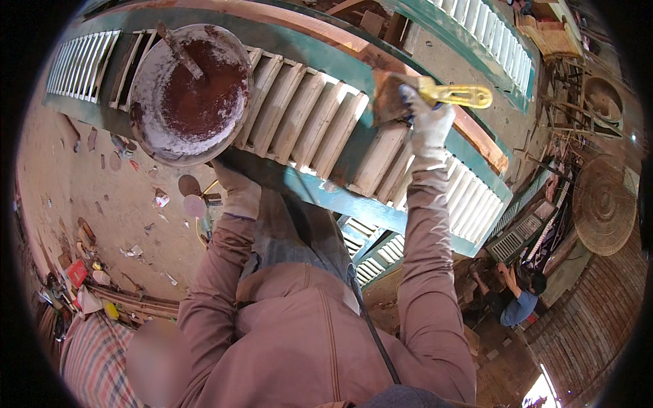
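My left hand (pixel 239 194), in a pale work glove, grips a round metal bowl (pixel 144 129) from its near underside; the fingers are mostly hidden below the rim. Reddish-brown paint (pixel 204 95) fills the middle of the bowl, with whitish powdery residue round the wall. A flat stick (pixel 178 51) leans in the paint. My right hand (pixel 431 126), also gloved, is closed round a wide paintbrush (pixel 391 98) with a yellow handle pointing right. The brush lies over the crosspiece of a green louvred shutter (pixel 367 153), whose middle slats are bare, greyish wood.
Another green shutter (pixel 469 41) lies beyond, at the upper right. Several more shutter panels lean low on the right. Scraps litter the dirt floor (pixel 136 204) at left. A person in a blue shirt (pixel 520 307) crouches at lower right, near a round woven basket (pixel 604 204).
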`<state>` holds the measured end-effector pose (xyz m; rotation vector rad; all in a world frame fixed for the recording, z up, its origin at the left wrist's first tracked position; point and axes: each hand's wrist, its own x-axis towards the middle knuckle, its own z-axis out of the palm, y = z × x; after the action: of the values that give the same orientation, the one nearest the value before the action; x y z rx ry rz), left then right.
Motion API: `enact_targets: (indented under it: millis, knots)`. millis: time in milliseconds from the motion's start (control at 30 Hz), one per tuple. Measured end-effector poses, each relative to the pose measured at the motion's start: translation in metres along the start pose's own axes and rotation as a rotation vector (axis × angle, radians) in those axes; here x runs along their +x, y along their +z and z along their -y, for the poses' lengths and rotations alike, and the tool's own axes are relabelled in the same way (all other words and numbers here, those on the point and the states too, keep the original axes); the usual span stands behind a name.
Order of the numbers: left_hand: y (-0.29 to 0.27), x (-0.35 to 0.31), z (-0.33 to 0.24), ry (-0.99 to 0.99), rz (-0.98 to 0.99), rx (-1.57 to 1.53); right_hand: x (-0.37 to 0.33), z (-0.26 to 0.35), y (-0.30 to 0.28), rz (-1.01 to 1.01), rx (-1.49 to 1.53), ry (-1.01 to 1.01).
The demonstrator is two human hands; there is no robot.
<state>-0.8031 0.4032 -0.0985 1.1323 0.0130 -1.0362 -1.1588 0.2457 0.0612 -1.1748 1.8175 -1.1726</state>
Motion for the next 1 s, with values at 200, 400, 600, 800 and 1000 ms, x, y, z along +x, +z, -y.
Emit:
enact_targets:
  millis: [200, 400, 600, 800, 1000]
  knots:
    - [-0.015, -0.004, 0.007, 0.072, -0.005, 0.208, 0.038, 0.041, -0.045, 0.124, -0.299, -0.363]
    - [0.032, -0.024, -0.017, -0.179, -0.074, -0.219, 0.03, 0.032, -0.082, 0.88, -0.974, -1.282]
    - [0.014, -0.013, -0.004, -0.093, -0.046, -0.229, 0.053, 0.01, -0.069, 0.833, -1.03, -1.421]
    - [0.035, -0.031, -0.018, -0.141, 0.041, -0.203, 0.066, -0.011, -0.055, 0.888, -0.915, -1.528]
    - [0.038, -0.045, -0.021, -0.16, -0.117, -0.075, 0.078, -0.012, -0.063, 1.069, -0.887, -1.386]
